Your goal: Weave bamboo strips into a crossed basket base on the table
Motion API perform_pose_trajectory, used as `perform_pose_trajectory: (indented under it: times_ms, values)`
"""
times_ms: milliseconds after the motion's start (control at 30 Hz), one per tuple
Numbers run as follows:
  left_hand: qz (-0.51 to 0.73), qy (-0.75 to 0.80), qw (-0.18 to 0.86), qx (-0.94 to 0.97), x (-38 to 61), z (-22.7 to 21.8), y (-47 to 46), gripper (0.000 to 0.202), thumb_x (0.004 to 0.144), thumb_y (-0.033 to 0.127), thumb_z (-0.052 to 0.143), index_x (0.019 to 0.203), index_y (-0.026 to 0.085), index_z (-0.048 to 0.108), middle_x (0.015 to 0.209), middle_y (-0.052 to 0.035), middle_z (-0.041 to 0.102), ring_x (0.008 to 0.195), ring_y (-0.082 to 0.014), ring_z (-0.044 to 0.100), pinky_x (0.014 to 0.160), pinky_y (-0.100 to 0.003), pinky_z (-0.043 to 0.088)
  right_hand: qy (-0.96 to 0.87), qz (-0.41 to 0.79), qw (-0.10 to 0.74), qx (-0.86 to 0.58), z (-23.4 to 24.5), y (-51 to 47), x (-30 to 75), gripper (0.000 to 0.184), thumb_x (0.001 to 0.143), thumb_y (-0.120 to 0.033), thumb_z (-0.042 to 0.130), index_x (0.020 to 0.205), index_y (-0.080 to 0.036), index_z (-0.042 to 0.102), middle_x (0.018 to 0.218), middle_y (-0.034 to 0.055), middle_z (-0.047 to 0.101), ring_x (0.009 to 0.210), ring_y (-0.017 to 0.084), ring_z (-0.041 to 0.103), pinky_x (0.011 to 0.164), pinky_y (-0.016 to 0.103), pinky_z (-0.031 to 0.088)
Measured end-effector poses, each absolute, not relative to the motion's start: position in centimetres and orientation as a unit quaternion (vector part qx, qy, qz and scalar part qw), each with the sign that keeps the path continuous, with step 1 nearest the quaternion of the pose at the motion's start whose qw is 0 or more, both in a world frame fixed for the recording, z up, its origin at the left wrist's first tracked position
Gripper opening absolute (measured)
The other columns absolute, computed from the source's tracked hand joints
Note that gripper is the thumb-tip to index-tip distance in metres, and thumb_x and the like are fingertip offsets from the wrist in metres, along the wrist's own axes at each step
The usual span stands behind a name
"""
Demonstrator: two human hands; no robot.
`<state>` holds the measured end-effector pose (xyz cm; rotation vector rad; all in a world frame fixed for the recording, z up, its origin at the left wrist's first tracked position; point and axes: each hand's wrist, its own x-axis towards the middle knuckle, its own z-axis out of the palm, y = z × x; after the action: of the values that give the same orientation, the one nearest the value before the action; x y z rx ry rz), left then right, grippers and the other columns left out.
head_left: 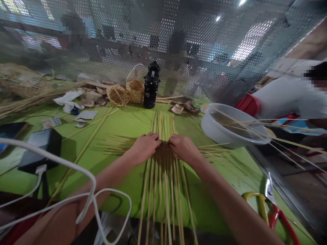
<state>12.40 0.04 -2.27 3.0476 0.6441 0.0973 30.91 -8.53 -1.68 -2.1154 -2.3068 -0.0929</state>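
A flat weave of pale bamboo strips (166,190) lies on the green table. Several long strips run from the far side down over the near edge, and others cross them sideways. At the left of the woven middle, my left hand (145,147) is closed with its fingertips curled onto the strips. My right hand (184,148) mirrors it on the right side, fingers bent and pinching at the crossing strips. A small gap separates the two hands. The fingers cover most of the woven part, so the exact strips between them are hidden.
A white basin (217,131) with long strips across it stands right. Red-and-yellow-handled shears (274,216) lie near the right edge. A black bottle (150,90) and small woven baskets (119,95) stand behind. A white cable (76,167) and black box (43,146) are left. A person's white sleeve (283,97) shows right.
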Motion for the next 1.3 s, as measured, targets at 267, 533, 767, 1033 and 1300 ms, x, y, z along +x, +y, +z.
perform_pose_trajectory:
  times_ms: [267, 533, 767, 1033, 1300]
  values:
    - [0.042, 0.214, 0.016, 0.976, 12.5, -2.6, 0.1, 0.025, 0.092, 0.017, 0.059, 0.116, 0.02, 0.066, 0.121, -0.0113, 0.061, 0.113, -0.0285, 0.057, 0.091, -0.042, 0.052, -0.733, 0.054, 0.118, -0.668, -1.8, -8.3, 32.5, 0.014, 0.091, -0.011, 0.061, 0.09, -0.016, 0.074, 0.093, 0.0059, 0.075, 0.089, 0.017, 0.068, 0.079, 0.025, 0.043]
    - [0.073, 0.141, 0.022, 0.987, 13.4, -2.6, -2.4, 0.029, 0.102, 0.026, 0.048, 0.126, 0.018, 0.063, 0.129, -0.0118, 0.064, 0.118, -0.0268, 0.06, 0.102, -0.044, 0.046, -0.709, 0.115, 0.159, -0.677, -0.9, -9.0, 34.8, 0.017, 0.088, -0.012, 0.063, 0.09, -0.019, 0.078, 0.091, 0.0032, 0.078, 0.085, 0.017, 0.069, 0.078, 0.025, 0.044]
    - [0.07, 0.022, 0.096, 0.993, 13.9, -4.6, -5.8, 0.065, 0.1, 0.061, 0.04, 0.15, 0.019, 0.045, 0.16, -0.0148, 0.041, 0.148, -0.0292, 0.037, 0.12, -0.049, 0.024, -0.714, 0.081, 0.096, -0.688, -0.9, -8.8, 33.7, 0.016, 0.089, -0.012, 0.062, 0.09, -0.018, 0.077, 0.093, 0.0048, 0.075, 0.085, 0.016, 0.068, 0.077, 0.024, 0.043]
    - [0.049, 0.001, 0.124, 0.991, 13.6, -5.0, -5.4, 0.074, 0.101, 0.064, 0.03, 0.159, 0.018, 0.028, 0.166, -0.0163, 0.026, 0.154, -0.03, 0.022, 0.123, -0.055, 0.016, -0.735, 0.002, 0.037, -0.677, -1.9, -9.7, 33.5, 0.023, 0.097, -0.015, 0.054, 0.082, -0.016, 0.071, 0.088, 0.0067, 0.07, 0.084, 0.017, 0.063, 0.072, 0.025, 0.039]
    - [0.034, -0.007, 0.134, 0.99, 13.6, -5.1, -5.2, 0.075, 0.1, 0.067, 0.025, 0.162, 0.024, 0.021, 0.168, -0.0116, 0.019, 0.156, -0.0288, 0.014, 0.125, -0.054, 0.011, -0.751, 0.004, 0.096, -0.654, -3.2, -9.8, 34.2, 0.021, 0.095, -0.01, 0.053, 0.086, -0.016, 0.072, 0.089, 0.0074, 0.07, 0.084, 0.017, 0.064, 0.075, 0.025, 0.042]
